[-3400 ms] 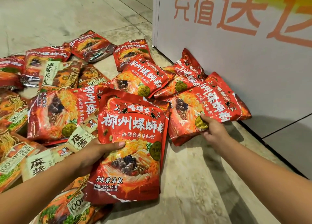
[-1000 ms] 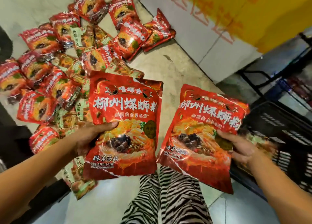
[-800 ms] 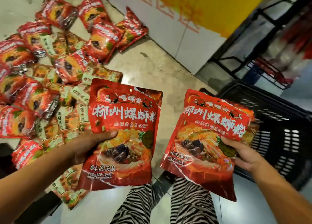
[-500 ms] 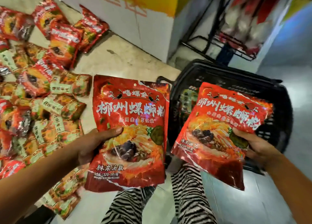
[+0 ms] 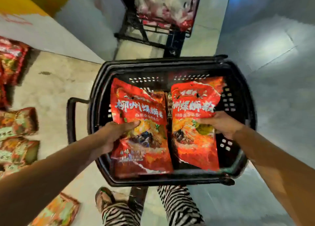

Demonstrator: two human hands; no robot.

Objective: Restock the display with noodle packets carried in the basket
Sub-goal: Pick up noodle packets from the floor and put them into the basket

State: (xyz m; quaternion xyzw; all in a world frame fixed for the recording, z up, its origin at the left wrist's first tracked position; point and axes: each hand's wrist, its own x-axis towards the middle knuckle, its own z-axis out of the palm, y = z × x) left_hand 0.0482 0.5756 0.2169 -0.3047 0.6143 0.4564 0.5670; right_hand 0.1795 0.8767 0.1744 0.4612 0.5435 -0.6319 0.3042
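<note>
Hands over the basket, one red noodle packet in each.

Your left hand [image 5: 117,133] grips the left packet [image 5: 141,128] at its left edge, thumb on the printed face; your right hand [image 5: 219,125] clasps the right packet [image 5: 194,123] at its right edge. Both packets hang side by side, almost touching, above the open black basket [image 5: 238,75] on the floor. More packets [image 5: 18,123] lie at your far left, blurred.

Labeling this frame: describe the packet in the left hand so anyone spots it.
Find the black basket on the floor at centre. Two red noodle packets hang over it; the left hand holds the left packet. It hangs lower than the right packet.
</note>
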